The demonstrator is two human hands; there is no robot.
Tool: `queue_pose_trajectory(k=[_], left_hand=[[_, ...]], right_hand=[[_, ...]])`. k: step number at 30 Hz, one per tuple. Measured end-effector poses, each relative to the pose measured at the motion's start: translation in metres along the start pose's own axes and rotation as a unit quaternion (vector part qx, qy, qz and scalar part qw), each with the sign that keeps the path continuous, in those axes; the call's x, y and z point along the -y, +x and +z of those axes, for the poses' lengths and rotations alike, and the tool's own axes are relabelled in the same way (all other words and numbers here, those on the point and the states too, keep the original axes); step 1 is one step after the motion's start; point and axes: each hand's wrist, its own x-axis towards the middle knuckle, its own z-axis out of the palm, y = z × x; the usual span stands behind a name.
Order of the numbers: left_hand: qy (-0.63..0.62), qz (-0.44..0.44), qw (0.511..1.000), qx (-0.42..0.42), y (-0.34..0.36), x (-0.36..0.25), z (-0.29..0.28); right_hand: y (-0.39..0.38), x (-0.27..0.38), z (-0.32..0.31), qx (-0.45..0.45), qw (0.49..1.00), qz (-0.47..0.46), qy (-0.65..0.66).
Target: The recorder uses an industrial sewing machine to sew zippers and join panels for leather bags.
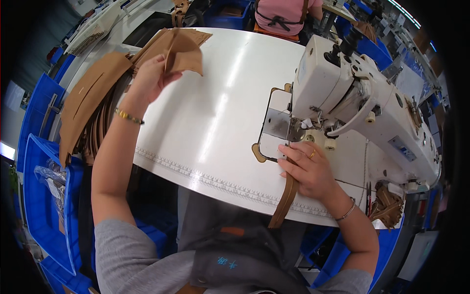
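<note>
My left hand (152, 78) is raised over the far left of the table, its fingers closed on the edge of a brown fabric panel (188, 55). The panel's free side curls up, and more panels of the same brown lie in a stack (152, 46) beneath it. My right hand (311, 171) rests just in front of the sewing machine's (318, 78) needle area, pressing a brown zipper strip (285, 201) between thumb and fingers. One end of the strip is at the needle plate (276, 123); the other hangs over the table's front edge.
A pile of brown slotted panels (90, 93) drapes over the left edge above a blue bin (49, 196). More brown strips (389, 206) lie right of my right forearm. A printed ruler (196, 177) runs along the front edge. Someone in a pink top (279, 12) sits beyond the table.
</note>
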Motion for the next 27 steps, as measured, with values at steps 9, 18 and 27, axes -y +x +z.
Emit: queue_pose_trajectory(k=[9,18,27], left_hand=[[0.304,-0.089,0.924,0.215,-0.158,0.041,0.037],[0.506,0.187,0.769,0.343,-0.181,0.053,0.099],[0.535,0.262,0.724,0.348,-0.142,0.06,0.162]], right_hand=[[0.0,0.007,-0.002,0.029,0.999,-0.016,-0.028],[-0.003,0.026,-0.025,0.068,0.997,-0.039,-0.006],[-0.004,-0.012,-0.009,0.084,0.995,0.013,-0.057]])
